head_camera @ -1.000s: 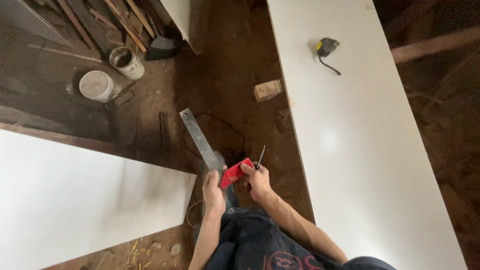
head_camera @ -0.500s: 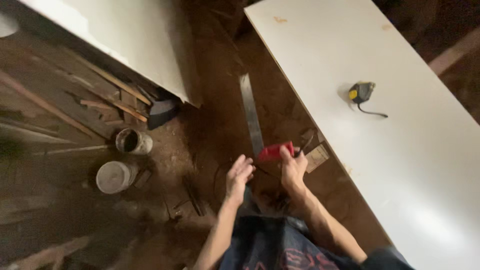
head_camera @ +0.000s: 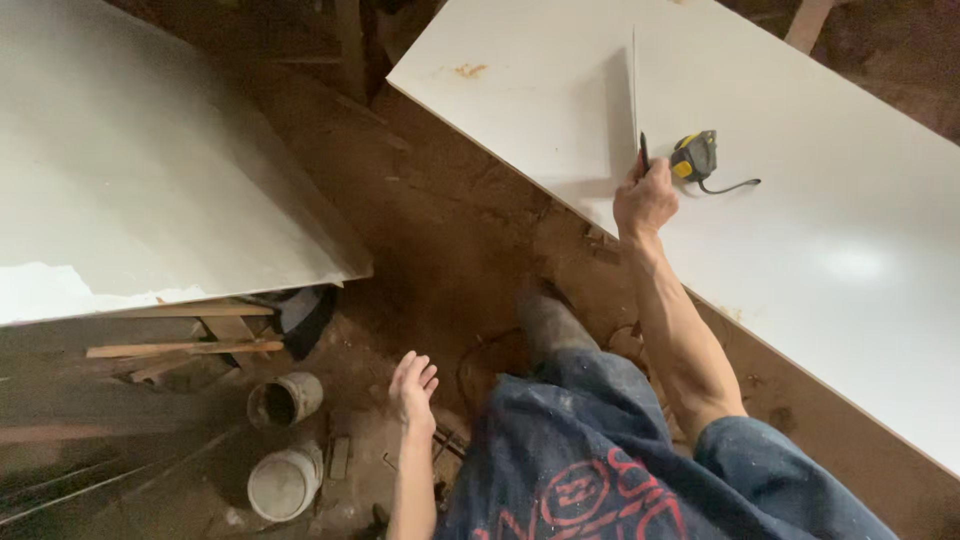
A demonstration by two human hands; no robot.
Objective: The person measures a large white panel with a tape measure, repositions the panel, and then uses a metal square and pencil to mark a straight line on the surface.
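Right hand: closed around a dark pencil-like marker, its tip up, resting on the large white board near that board's lower-left long edge, beside a thin metal straightedge standing on edge across the board; a yellow-and-grey tape measure lies on the board just right of the hand. Left hand: empty, fingers loosely spread, hanging over the dirt floor near two dirty buckets. Second white board at upper left, over wooden scraps.
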